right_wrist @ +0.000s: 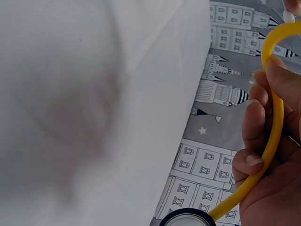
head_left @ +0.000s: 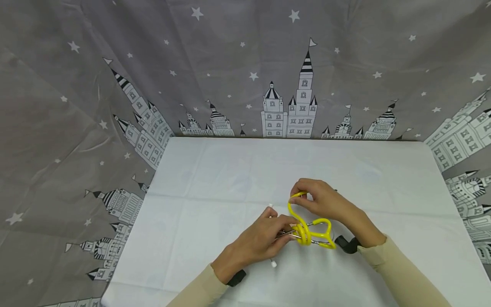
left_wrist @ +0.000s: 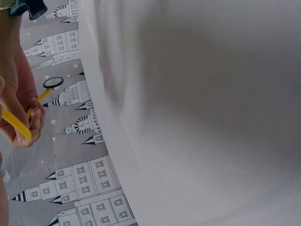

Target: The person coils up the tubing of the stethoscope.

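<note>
A stethoscope with yellow tubing [head_left: 304, 234] is held just above the table, its tube wound in loops around its own metal ear tubes [head_left: 285, 233]. My left hand [head_left: 258, 239] grips the wound bundle from the left, where the metal meets the yellow loops. White ear tips [head_left: 273, 264] stick out beyond that hand. Above the bundle, my right hand [head_left: 321, 199] pinches the free stretch of tube between thumb and fingers. In the right wrist view the tube [right_wrist: 275, 127] runs across the palm to the round, black-rimmed chest piece [right_wrist: 188, 219].
A white cloth covers the table [head_left: 215, 170]. Behind it and at both sides hangs a grey curtain [head_left: 230, 51] printed with castles and stars. Each wrist carries a black strap-on device [head_left: 347, 244].
</note>
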A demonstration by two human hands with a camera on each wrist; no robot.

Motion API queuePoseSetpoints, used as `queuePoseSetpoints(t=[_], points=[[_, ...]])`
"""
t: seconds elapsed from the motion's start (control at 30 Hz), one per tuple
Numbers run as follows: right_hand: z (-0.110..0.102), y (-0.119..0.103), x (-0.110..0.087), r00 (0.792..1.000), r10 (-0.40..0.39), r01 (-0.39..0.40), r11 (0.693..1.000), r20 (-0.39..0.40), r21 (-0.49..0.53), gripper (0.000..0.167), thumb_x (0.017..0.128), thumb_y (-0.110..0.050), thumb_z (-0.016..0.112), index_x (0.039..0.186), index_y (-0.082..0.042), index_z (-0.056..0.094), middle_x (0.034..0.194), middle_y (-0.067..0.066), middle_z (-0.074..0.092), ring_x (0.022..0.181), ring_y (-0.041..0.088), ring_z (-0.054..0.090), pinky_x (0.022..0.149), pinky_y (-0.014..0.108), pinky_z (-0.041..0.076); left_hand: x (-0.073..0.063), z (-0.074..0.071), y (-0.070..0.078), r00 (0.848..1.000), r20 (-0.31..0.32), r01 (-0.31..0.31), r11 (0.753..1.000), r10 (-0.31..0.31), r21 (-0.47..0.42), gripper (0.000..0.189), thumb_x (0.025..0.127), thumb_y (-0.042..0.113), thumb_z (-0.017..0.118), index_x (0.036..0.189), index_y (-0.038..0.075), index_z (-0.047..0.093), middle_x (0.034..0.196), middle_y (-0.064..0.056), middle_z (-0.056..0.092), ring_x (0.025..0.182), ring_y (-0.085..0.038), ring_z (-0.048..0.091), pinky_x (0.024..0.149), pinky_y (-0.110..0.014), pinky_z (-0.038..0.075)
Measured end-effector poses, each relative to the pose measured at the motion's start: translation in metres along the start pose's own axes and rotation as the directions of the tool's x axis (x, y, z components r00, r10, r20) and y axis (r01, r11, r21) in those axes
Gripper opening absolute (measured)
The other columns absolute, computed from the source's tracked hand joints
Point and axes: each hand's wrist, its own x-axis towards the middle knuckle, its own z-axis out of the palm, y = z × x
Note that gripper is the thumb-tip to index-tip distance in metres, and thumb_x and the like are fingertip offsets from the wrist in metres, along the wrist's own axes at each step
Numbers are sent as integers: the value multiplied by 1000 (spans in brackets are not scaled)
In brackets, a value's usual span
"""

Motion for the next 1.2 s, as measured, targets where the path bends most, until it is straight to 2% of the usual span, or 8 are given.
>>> queuePoseSetpoints(t=[0.13,0.3,0.37,0.63,0.9,1.2], points=[[4,0,1,1000,-17,17,1000,15,-2,10,97,-22,82,101,-22,73,96,-13,70,86,4,61,82,39,61,0,0,0,1000,-6,-11,1000,11,-5,47,101,21,78,137,7,52,100,8,83,80,5,70,91,-28,42],[10,0,3,997,-70,69,997,40,19,11,97,-21,82,102,-18,73,94,-10,70,80,3,56,74,36,58,-1,0,0,999,-3,-43,997,43,59,59,104,23,74,155,8,50,92,13,75,74,2,59,90,-28,43],[13,2,4,995,-87,86,996,43,23,11,97,-21,82,101,-18,72,93,-10,69,79,2,55,73,35,57,-2,0,0,999,-2,-53,996,53,69,59,104,24,73,157,10,52,93,14,75,72,2,56,89,-28,41],[20,6,3,991,-131,130,991,26,43,10,96,-19,82,98,-16,73,90,-8,69,76,-1,52,69,33,55,-3,1,-1,997,5,-71,994,71,79,50,106,24,71,153,14,58,96,15,74,72,2,53,89,-28,40],[20,4,3,995,-84,81,995,53,51,10,97,-21,81,100,-17,73,92,-9,70,78,1,54,73,34,56,-4,2,-2,997,-7,-73,992,75,99,44,108,23,67,150,13,59,102,13,76,76,1,56,90,-28,41],[21,5,3,996,-84,82,995,43,52,8,98,-20,81,101,-18,74,94,-10,70,80,2,56,76,37,58,-3,0,1,998,7,-55,994,55,94,43,108,23,68,148,11,60,108,13,78,77,3,59,90,-29,42]])
